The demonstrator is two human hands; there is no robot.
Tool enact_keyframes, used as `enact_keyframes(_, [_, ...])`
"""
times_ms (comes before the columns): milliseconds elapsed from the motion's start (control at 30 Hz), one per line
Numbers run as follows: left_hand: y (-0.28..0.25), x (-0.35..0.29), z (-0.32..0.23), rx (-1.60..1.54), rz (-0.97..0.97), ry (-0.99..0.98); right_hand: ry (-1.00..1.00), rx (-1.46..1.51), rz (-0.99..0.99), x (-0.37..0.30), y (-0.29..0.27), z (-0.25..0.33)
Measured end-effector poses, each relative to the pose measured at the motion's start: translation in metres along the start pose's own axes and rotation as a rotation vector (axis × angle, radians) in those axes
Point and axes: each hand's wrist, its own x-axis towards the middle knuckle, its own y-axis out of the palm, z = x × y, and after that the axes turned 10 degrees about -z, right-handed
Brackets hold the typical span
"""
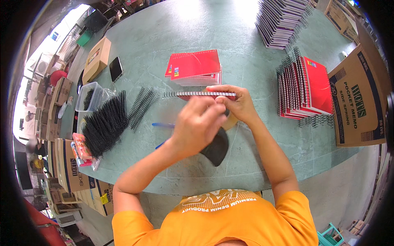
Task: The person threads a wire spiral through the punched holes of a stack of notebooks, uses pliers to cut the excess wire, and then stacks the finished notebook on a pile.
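Note:
Both hands work a small red notebook [207, 96] at the table's middle. A black wire spiral [193, 94] runs along its top edge and sticks out to the left. My left hand [197, 123] is closed over the notebook's front, fingers on the spiral. My right hand [240, 104] grips the notebook's right end. Under the hands lies a black curved object [216, 149]. A blue pen [162, 124] lies just left of my left hand.
A pile of black wire spirals [104, 123] lies at the left, beside a clear plastic tub [88, 96]. Unbound red notebooks [195, 67] are stacked behind the hands. Bound notebooks [305, 88] stand at the right, with more [281, 20] beyond. Cardboard boxes [357, 98] and a phone [115, 68] rim the green table [172, 37].

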Motion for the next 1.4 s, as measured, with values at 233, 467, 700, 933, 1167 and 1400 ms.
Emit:
enact_keyframes(233, [0.007,0.042,0.027,0.022,0.161,0.065,0.146,-0.127,-0.067,-0.010,-0.008,0.003])
enact_keyframes(467, [0.015,0.050,0.030,-0.034,0.328,-0.011,0.094,-0.139,-0.075,-0.011,-0.019,-0.007])
enact_keyframes(700, [0.023,0.052,0.026,-0.123,0.220,0.030,0.071,-0.281,-0.122,-0.011,-0.016,-0.003])
enact_keyframes(933, [0.027,0.051,0.026,-0.139,0.167,0.028,-0.025,-0.203,-0.124,-0.013,-0.020,-0.018])
enact_keyframes(1167, [0.032,0.049,0.022,-0.113,0.122,0.001,-0.021,-0.222,-0.162,-0.014,-0.017,-0.015])
enact_keyframes(1400, [0.025,0.052,0.027,-0.101,0.181,-0.103,-0.008,-0.187,-0.171,-0.013,-0.010,-0.023])
